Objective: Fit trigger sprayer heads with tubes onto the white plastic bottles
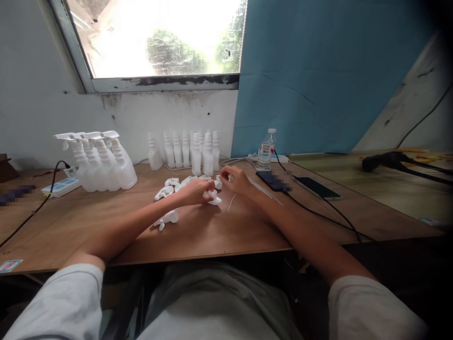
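Several white bottles (207, 158) left of water bottle (264, 157); spray-topped bottles (109, 167) farther left. Black phone (271, 180) in front of water bottle, second phone (317, 187) to right, dark cable (307, 208) nearer. Spray head (215, 200) left and nearer than water bottle: smooth white plastic, partly hidden, pinched by left hand (198, 191). Right hand (238, 181) alongside, fingers curled; cannot tell whether gripping.

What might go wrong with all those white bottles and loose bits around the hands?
The white, narrow-necked plastic bottles stand bunched just beyond the left hand and right hand; a bump might topple several. One loose white plastic spray head lies right beside the left forearm, which could brush it off the brown wooden table. A thin black cable runs close to the right forearm and might get snagged.
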Tool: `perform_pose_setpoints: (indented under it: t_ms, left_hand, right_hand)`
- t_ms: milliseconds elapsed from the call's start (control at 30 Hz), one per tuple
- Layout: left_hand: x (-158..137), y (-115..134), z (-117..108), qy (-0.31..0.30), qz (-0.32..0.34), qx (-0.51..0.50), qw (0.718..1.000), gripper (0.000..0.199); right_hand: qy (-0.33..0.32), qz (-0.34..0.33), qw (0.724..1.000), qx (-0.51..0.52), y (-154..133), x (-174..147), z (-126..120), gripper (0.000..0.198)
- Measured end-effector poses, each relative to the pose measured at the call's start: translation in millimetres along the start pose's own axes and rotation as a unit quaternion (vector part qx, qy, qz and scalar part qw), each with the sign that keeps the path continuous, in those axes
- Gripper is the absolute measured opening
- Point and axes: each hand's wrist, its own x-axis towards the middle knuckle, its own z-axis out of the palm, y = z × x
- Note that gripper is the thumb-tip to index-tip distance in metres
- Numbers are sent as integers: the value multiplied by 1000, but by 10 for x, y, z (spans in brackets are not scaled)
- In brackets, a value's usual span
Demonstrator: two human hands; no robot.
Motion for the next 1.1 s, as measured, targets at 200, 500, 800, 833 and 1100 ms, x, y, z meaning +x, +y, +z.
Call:
perform_pose_setpoints:
  t_ms: [200, 500, 800, 833, 1100]
  left_hand:
    - [-123, -124, 254, 100, -85, -160, 978, 42]
    - [-108, -186, 312, 98, -79, -187, 974, 34]
    - [-100, -225, 340, 117, 3, -161, 980, 22]
    - [-97, -229, 346, 122, 14, -166, 978, 22]
    - [-90, -213, 358, 133, 30, -201, 970, 23]
  right_hand:
    - [-87, -135, 987, 17, -226, -55, 80, 9]
    - [-205, -164, 965, 22, -163, -23, 15, 20]
    - [-237, -94, 957, 137, -84, -29, 36, 15]
    - [-236, -91, 957, 144, -69, -27, 45, 14]
    - [-240, -108, 951, 164, -10, -35, 102, 25]
